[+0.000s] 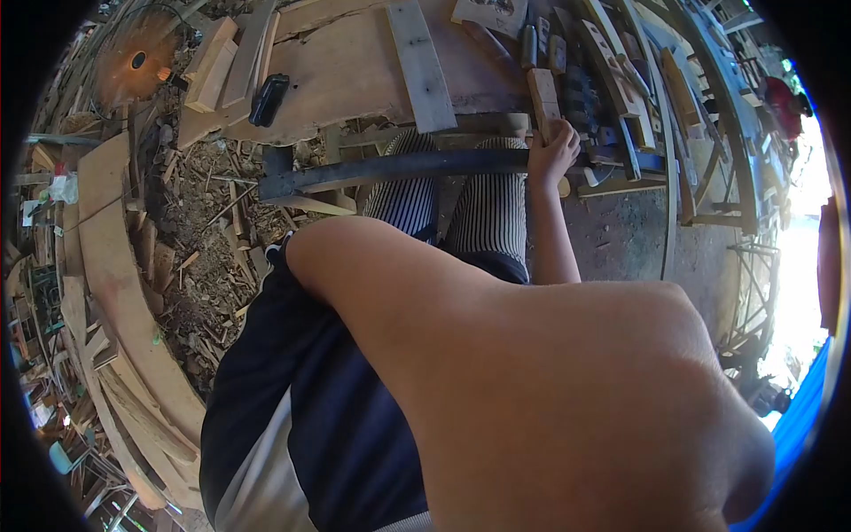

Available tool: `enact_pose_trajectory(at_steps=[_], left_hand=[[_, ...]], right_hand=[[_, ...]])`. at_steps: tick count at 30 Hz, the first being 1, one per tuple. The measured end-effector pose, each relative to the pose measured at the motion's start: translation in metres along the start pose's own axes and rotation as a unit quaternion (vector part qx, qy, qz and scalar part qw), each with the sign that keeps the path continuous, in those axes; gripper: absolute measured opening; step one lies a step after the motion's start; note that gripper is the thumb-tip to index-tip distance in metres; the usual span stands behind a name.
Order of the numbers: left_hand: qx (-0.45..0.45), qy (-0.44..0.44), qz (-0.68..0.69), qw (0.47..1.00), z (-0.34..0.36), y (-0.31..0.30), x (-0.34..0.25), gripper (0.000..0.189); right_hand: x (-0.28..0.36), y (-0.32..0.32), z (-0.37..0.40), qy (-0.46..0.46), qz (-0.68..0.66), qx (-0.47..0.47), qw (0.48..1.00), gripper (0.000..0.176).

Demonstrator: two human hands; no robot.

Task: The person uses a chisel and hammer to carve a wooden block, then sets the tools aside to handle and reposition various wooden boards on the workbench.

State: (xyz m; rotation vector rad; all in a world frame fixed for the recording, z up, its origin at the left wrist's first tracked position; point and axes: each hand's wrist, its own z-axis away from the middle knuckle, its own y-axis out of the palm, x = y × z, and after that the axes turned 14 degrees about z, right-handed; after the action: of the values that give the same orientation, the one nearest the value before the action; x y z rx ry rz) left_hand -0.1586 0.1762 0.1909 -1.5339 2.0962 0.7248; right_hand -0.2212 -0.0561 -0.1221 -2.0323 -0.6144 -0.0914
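Note:
My right hand (554, 149) is closed round the near end of a light wooden block (543, 93), with its thumb on the left side. My bent left arm crosses close in front of the camera. Its elbow is at the left by the dark sleeve. The back of my left hand (700, 426) fills the lower right, very near the lens. Its fingers are out of sight, so what they hold or touch is hidden. Beside the right hand, a dark curved beam (399, 168) runs across in front of my striped trouser legs.
A worn board (337, 71) lies ahead, bearing a grey plank (418, 66) and a black oblong object (269, 99). Wooden tools and bars (612, 71) crowd the right. An orange fan (137, 62) stands far left. Wood scraps (208, 239) litter the ground.

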Motion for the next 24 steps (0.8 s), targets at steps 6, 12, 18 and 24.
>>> enact_pose_trajectory(at_steps=[6, 12, 18, 24], left_hand=[[0.04, 0.035, 0.009, 0.999, -0.004, -0.008, 0.004, 0.017], [0.064, 0.068, 0.005, 0.996, 0.0, -0.013, -0.006, 0.018], [0.072, 0.103, -0.004, 0.992, 0.03, -0.057, -0.027, 0.019], [-0.189, -0.408, -0.177, 0.875, 0.13, -0.135, 0.04, 0.027]], right_hand=[[0.001, -0.003, 0.0, 0.013, 0.013, 0.022, 1.0, 0.056], [0.0, -0.004, -0.001, 0.005, 0.024, 0.0, 1.0, 0.056], [-0.014, -0.018, -0.001, 0.0, -0.074, 0.024, 0.997, 0.046], [0.035, -0.059, 0.029, -0.051, -0.13, 0.078, 0.987, 0.059]])
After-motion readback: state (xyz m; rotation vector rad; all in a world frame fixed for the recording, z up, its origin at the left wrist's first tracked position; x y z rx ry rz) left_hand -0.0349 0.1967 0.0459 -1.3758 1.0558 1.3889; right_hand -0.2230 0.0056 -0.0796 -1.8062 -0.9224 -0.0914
